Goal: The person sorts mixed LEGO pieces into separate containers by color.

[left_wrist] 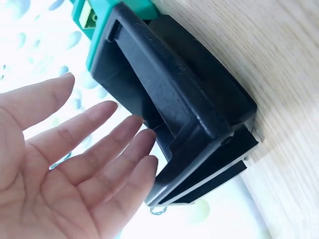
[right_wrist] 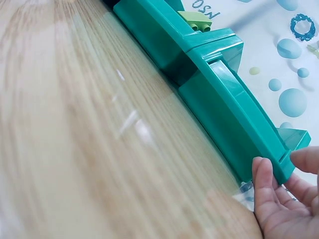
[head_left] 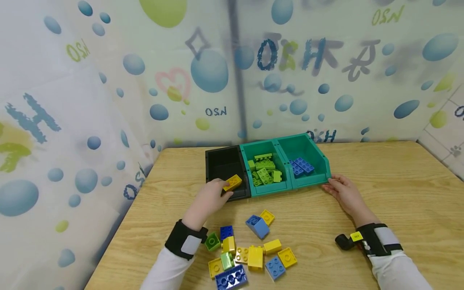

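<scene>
My left hand (head_left: 209, 198) reaches over the front edge of the black bin (head_left: 222, 158). A yellow brick (head_left: 233, 183) shows right at its fingertips in the head view. The left wrist view has the same hand (left_wrist: 84, 164) with fingers spread and nothing between them, beside the black bin (left_wrist: 174, 79). My right hand (head_left: 346, 197) holds the front right corner of the right-hand green bin (head_left: 311, 180). In the right wrist view the thumb lies at that bin's rim (right_wrist: 249, 119), with the fingers around its corner.
Blue bricks (head_left: 301, 167) lie in the right bin. Lime green bricks (head_left: 265, 164) fill part of the middle green bin (head_left: 270, 190). Several loose bricks, among them a blue sloped brick (head_left: 258, 226) and a dark blue brick (head_left: 231, 278), lie on the wooden table (head_left: 308, 225). A patterned curtain (head_left: 224, 80) hangs behind.
</scene>
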The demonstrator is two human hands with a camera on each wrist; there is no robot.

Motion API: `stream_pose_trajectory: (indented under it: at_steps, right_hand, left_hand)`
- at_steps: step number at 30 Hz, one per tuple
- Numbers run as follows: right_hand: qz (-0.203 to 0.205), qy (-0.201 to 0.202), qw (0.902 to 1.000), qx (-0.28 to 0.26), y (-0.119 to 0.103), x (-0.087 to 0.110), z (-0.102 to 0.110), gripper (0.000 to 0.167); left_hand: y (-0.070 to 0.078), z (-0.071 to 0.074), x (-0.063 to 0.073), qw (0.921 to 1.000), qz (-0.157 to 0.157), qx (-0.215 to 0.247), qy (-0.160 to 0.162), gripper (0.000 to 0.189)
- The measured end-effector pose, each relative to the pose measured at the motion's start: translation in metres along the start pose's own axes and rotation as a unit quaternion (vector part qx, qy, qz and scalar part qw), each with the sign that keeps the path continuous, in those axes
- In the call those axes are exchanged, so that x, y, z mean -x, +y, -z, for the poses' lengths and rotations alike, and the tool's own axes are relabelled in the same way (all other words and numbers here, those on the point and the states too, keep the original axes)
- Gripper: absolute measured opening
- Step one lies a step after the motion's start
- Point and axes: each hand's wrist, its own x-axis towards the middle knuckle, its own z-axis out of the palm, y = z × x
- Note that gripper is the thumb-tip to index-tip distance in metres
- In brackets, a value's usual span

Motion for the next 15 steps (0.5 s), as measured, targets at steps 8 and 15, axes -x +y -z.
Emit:
stream_pose_trajectory:
  at_steps: [8,15]
  right_hand:
    - [-0.005,0.0,1.0,0.008,-0.001,-0.001,-0.002,0.034]
    - [-0.004,-0.005,0.9999,0.008,-0.002,0.0,-0.002,0.036]
  left_hand:
    - [-0.007,-0.002,0.012,0.9998,0.007,0.014,-0.008,0.024]
    - [-0.006,0.0,0.018,0.9996,0.007,0.007,-0.028,0.025]
